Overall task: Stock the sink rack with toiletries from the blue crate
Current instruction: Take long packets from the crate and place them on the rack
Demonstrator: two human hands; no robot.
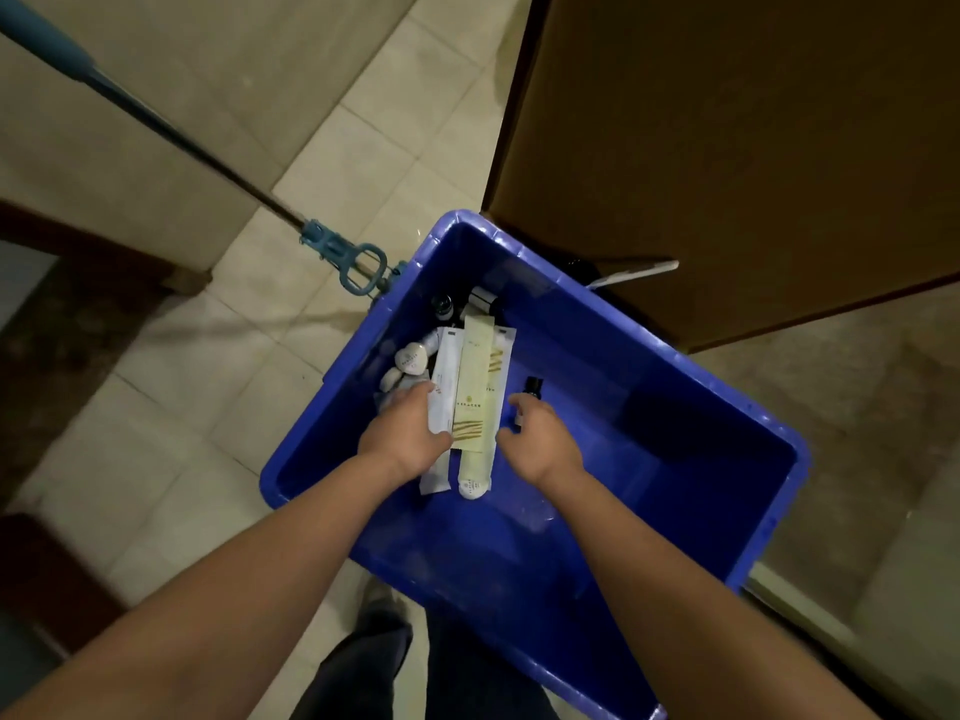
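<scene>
Both bare forearms reach forward and downward, converging toward each other. The left grip [402, 433] is turned knuckles-up, its fingers curled over the edge of a bundle of flat packets [472, 387] and its thumb laid across the bundle's face. The bundle projects ahead of and behind the grip. The right grip [543, 441], near the left, is palm-down with forefinger and thumb parted. Its other fingers are loosely bent, and nothing is plainly held.

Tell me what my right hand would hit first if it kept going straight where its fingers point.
Probably the small dark bottle, just ahead of the right hand inside the blue crate; whether fingers already touch it is unclear.
</scene>
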